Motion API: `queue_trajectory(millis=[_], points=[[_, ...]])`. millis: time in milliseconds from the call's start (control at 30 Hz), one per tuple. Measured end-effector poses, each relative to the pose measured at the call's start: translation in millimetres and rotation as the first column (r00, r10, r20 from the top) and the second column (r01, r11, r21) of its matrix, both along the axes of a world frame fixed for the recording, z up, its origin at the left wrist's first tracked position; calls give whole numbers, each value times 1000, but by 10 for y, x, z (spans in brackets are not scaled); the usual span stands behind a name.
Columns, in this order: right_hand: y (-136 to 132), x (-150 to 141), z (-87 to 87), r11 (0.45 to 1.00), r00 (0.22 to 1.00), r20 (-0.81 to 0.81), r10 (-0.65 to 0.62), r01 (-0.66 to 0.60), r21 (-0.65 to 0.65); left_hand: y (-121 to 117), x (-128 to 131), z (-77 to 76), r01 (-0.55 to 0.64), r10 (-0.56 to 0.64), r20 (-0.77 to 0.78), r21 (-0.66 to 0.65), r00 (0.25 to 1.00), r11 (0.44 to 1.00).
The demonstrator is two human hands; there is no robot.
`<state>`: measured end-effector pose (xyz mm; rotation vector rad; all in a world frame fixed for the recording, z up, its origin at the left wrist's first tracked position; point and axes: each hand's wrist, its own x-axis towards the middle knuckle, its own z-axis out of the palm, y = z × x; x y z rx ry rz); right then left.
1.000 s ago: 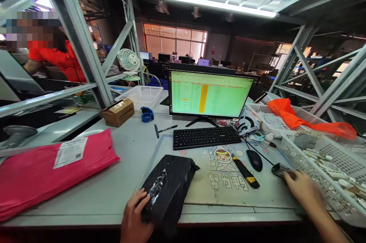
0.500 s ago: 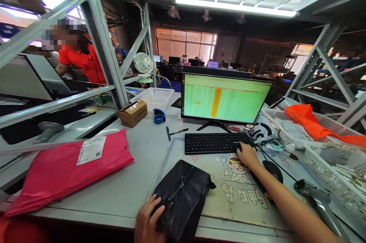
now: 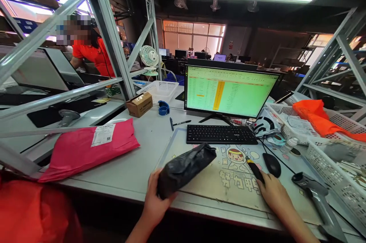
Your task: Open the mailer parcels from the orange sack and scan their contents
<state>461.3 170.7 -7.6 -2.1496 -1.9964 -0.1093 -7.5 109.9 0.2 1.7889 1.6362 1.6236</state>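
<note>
My left hand (image 3: 156, 197) is wrapped round the near end of a black plastic-wrapped package (image 3: 185, 167), which is tilted up on its edge at the desk's front. In my right hand (image 3: 270, 189) is a utility knife (image 3: 255, 170) with a black and yellow handle, low over the cartoon desk mat (image 3: 228, 193). The knife's tip points away from me, toward the keyboard (image 3: 221, 134). A black mouse (image 3: 271, 165) lies just beyond my right hand. Part of the knife's handle is hidden by my fingers.
A pink parcel (image 3: 94, 146) with a white label lies at left. Behind the keyboard stands a monitor (image 3: 228, 90). A barcode scanner (image 3: 314, 197) and white baskets (image 3: 323, 170) are at right. A small carton (image 3: 139, 104) sits near the metal frame; a person in orange (image 3: 91, 54) is beyond it.
My right hand has left the keyboard, come back toward me and taken hold of the utility knife. My left hand has tipped the black package up. The view has shifted slightly.
</note>
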Motion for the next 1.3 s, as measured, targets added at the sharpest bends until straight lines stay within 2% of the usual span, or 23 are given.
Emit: queue_trajectory(millis=[67, 167, 233, 300, 367, 433, 500, 533, 600, 700, 733, 800, 900, 1100, 1200, 1300], points=[[-120, 70, -52, 994, 994, -98, 58, -48, 100, 52, 69, 119, 145, -141, -150, 15, 979, 989], [-275, 152, 57, 977, 948, -295, 118, -58, 205, 25, 99, 273, 354, -340, -356, -26, 870, 935], [-421, 147, 232, 972, 904, -395, 166, -83, 218, -65, 78, 345, 395, -416, -384, -136, 824, 908], [-591, 37, 457, 966, 858, -451, 245, -176, 191, -175, 74, 367, 383, -462, -340, -276, 819, 881], [-729, -204, 707, 935, 805, -479, 350, -333, 125, -266, 150, 320, 309, -402, -256, -337, 879, 889], [-777, -554, 965, 873, 752, -489, 443, -485, 44, -322, 330, 209, 170, -225, -173, -284, 959, 944], [-715, -945, 1211, 812, 717, -482, 504, -583, -17, -350, 569, 72, 28, -54, -115, -212, 992, 977], [-653, -1127, 1321, 785, 707, -466, 532, -618, -41, -357, 679, 11, -11, -8, -97, -194, 995, 981], [-518, -1413, 1505, 723, 687, -408, 601, -685, -90, -357, 821, -66, -32, 19, -68, -192, 998, 981], [-431, -1581, 1643, 630, 648, -305, 697, -758, -171, -335, 762, -45, 51, -56, -11, -242, 998, 969], [-452, -1572, 1646, 618, 644, -281, 711, -764, -187, -326, 686, -13, 108, -110, 9, -273, 994, 956], [-556, -1493, 1582, 630, 657, -252, 710, -753, -190, -314, 514, 59, 221, -218, 48, -340, 975, 914], [-773, -1337, 1355, 674, 685, -226, 693, -726, -134, -316, 350, 113, 310, -304, 79, -396, 949, 865], [-1057, -1320, 838, 709, 702, -98, 705, -701, 77, -340, 429, 33, 308, -294, 96, -385, 951, 870], [-1117, -1422, 690, 706, 717, -11, 697, -683, 185, -352, 467, 22, 304, -287, 102, -373, 952, 877], [-1143, -1538, 611, 702, 741, 68, 668, -658, 272, -360, 468, 62, 312, -297, 100, -385, 950, 868]])
